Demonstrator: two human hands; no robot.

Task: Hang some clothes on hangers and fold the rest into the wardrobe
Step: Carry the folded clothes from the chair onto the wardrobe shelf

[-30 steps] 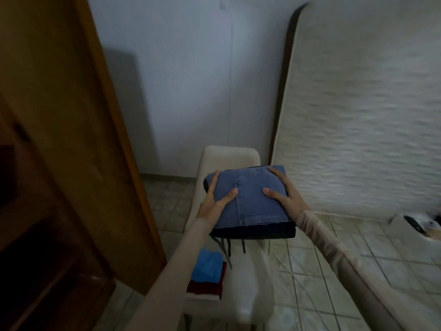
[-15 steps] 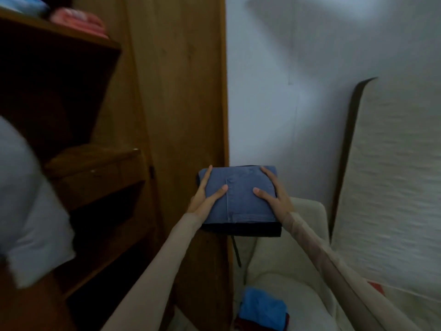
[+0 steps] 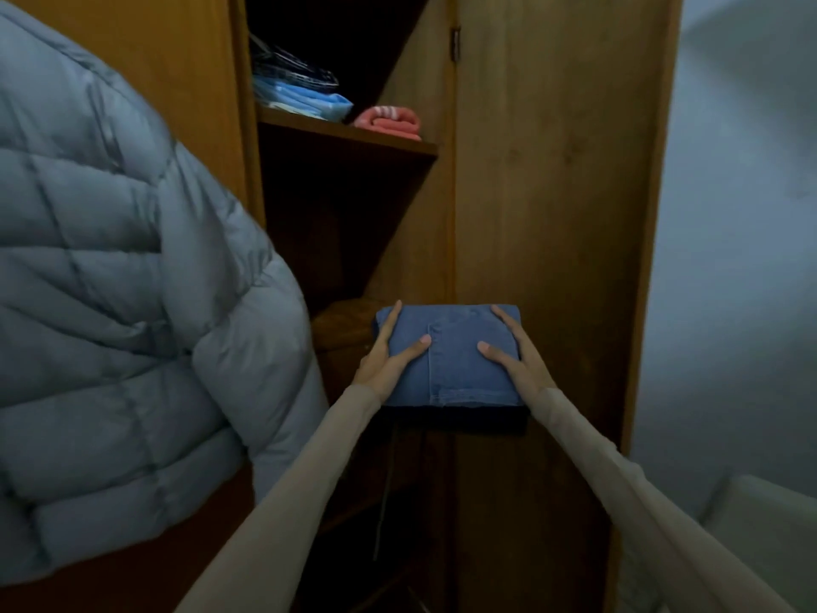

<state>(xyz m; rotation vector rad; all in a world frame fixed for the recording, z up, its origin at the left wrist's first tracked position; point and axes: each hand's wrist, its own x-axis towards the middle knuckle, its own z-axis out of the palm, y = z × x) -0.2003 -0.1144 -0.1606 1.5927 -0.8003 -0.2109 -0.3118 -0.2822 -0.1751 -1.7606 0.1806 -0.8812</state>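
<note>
A stack of folded clothes, blue denim (image 3: pixel 455 360) on top and a dark garment (image 3: pixel 464 422) beneath, is held in the air in front of the open wooden wardrobe (image 3: pixel 552 170). My left hand (image 3: pixel 387 358) grips the stack's left side, thumb on top. My right hand (image 3: pixel 515 358) grips its right side the same way. Dark drawstrings hang down from the lower garment. The stack is level with a low wooden shelf (image 3: pixel 340 320) just behind and left of it.
A grey puffer jacket (image 3: pixel 110 303) hangs at the left, filling that side. An upper shelf (image 3: pixel 349 137) holds folded blue fabric (image 3: pixel 305 97) and a rolled pink item (image 3: pixel 391 121). The open wardrobe door stands right of the stack, with a white wall beyond.
The view has swung left from the chair to the wardrobe interior. Both hands carried the stack along, keeping the same grip; it now sits in front of the shelves.
</note>
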